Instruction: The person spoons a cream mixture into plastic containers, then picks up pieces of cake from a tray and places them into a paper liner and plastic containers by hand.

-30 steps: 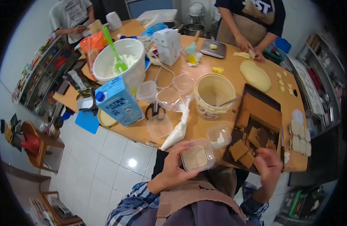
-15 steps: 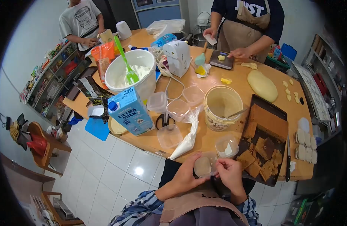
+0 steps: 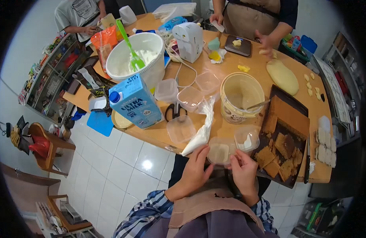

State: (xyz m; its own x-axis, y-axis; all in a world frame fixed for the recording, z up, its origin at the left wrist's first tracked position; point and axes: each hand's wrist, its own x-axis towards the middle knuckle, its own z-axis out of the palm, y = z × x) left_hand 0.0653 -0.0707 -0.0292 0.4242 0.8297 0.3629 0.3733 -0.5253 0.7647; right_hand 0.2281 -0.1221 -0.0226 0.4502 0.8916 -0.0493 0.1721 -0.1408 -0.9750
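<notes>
My left hand grips the left side of a clear plastic container at the table's front edge, fingers curved round it. On its right side, my right hand pinches the rim. A pale layer shows inside the container. Just behind stands another clear container with a white smear in it. To the left lies a filled piping bag, its tip toward me. A dark tray on the right holds brown cake, partly cut into loose pieces. A cream tub with a utensil stands behind the containers.
A blue milk carton, a white bowl with a green spatula, scissors and a hand mixer stand left. A knife lies right of the tray. Across the table, a person works near dough and a scale.
My right hand has come from the cake tray to the container, which has moved slightly forward toward the other one. The person opposite has drawn a hand back from the scale toward the dough.
</notes>
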